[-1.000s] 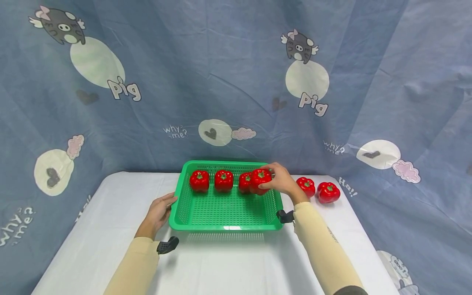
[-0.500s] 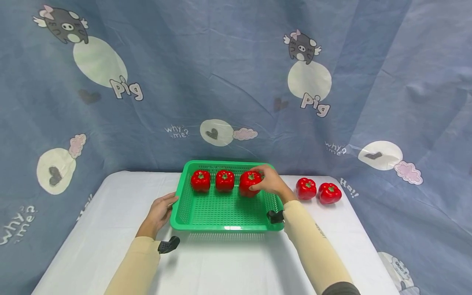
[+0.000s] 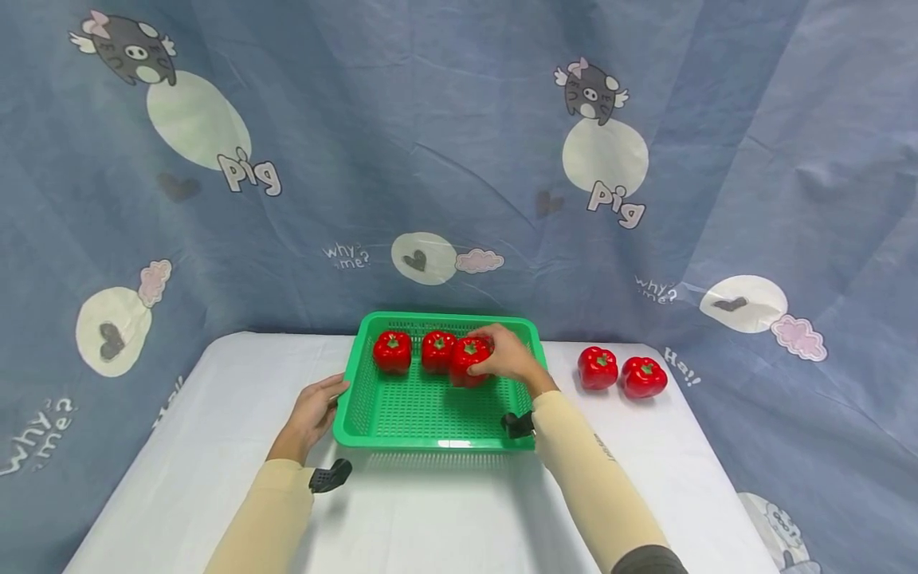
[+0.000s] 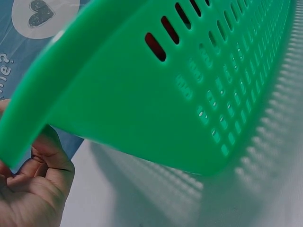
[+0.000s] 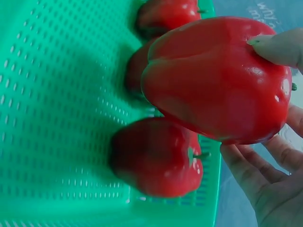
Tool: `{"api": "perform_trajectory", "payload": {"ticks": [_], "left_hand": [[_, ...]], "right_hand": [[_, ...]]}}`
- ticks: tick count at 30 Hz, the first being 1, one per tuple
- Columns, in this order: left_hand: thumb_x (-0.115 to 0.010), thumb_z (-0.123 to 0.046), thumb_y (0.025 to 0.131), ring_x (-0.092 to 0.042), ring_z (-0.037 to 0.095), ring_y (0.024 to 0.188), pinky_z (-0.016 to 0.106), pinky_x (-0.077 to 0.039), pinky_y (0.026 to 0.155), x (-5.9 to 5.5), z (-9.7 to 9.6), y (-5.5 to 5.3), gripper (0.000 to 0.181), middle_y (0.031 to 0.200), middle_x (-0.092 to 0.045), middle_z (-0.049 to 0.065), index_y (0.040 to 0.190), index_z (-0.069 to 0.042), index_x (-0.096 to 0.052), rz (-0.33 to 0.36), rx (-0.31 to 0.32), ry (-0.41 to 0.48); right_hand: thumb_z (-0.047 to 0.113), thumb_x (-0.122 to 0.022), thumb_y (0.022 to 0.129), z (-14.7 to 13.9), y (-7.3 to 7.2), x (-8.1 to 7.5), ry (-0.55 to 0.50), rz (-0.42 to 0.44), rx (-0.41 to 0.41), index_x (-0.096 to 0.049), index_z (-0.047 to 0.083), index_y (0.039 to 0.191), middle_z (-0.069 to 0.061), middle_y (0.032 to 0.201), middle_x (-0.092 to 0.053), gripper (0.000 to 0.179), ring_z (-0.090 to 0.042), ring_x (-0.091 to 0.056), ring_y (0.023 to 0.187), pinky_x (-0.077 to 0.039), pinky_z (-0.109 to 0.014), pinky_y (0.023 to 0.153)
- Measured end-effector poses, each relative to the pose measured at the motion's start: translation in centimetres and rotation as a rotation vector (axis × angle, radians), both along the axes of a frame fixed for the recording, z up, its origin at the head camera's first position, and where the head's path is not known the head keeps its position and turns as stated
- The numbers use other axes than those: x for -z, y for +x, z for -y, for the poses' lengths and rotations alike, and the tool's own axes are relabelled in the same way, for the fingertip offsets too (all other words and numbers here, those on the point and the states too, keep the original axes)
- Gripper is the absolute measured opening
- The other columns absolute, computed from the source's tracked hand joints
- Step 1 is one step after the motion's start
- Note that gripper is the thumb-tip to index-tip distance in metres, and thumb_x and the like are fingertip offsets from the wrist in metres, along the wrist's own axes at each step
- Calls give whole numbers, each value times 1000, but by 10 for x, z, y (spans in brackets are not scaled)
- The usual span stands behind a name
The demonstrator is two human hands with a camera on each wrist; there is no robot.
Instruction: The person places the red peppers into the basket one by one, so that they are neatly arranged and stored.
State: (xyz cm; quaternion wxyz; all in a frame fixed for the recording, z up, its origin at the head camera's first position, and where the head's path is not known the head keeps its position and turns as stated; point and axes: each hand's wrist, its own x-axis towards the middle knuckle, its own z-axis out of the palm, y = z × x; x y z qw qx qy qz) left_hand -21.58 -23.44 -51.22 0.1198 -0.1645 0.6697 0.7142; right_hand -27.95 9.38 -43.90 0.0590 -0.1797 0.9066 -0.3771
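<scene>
A green plastic basket (image 3: 445, 443) stands on the white table with red bell peppers in a row along its far side. My right hand (image 3: 500, 352) grips a red bell pepper (image 3: 468, 363) between thumb and fingers, over the basket. In the right wrist view this held pepper (image 5: 213, 80) hangs tilted above the others, partly covering one behind it. A pepper (image 5: 154, 156) rests in the basket below it. Toward the left end sit two more, a pepper (image 3: 392, 352) and its neighbour (image 3: 436, 351). My left hand (image 3: 312, 410) holds the basket's left rim, fingers curled at the edge (image 4: 52, 75).
Two more red peppers, one (image 3: 598, 368) beside the other (image 3: 643, 377), lie on the table (image 3: 645, 446) to the right of the basket. A blue printed curtain (image 3: 459, 159) hangs behind the table's far edge.
My right hand has carried the pepper leftward across the basket, from the right end to near the second pepper from the left. My left hand stays on the rim.
</scene>
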Motion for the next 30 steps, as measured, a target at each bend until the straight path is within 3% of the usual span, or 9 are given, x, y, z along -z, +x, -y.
{"api": "perform_trajectory", "payload": {"ticks": [7,11,18,24,30], "left_hand": [[-48,-21,102,-39,26,134,16,-50,91,2,1,-1,52,150,-35,19,148,0,-33,-15,1,-7],[-49,-22,102,-50,16,120,16,-50,91,2,1,0,53,149,-36,19,147,0,-34,-20,5,-19],[-48,-21,102,-42,24,132,17,-50,92,2,1,-1,52,151,-35,18,148,0,-33,-21,11,-7],[-50,-20,101,-53,9,112,16,-51,90,0,2,-1,52,149,-36,19,147,0,-35,-15,0,-1],[-50,-20,101,-47,18,123,16,-51,89,1,2,-1,53,150,-35,19,147,0,-34,-14,-3,8]], "right_hand": [[10,-84,70,15,0,0,6,38,-18,-62,5,124,-12,124,-55,59,-28,-53,110,-51,-40,91],[12,-85,70,23,-2,2,15,42,-27,-63,6,124,-11,125,-55,59,-27,-52,112,-52,-40,91],[18,-86,71,36,-3,3,23,55,-40,-62,9,126,-10,130,-54,60,-26,-50,118,-52,-40,91],[20,-86,72,45,-5,8,3,93,-71,-61,9,128,-9,132,-54,63,-25,-50,118,-52,-38,92],[20,-86,72,55,-5,15,-9,122,-86,-59,7,130,-9,133,-54,65,-25,-48,123,-50,-38,96]]}}
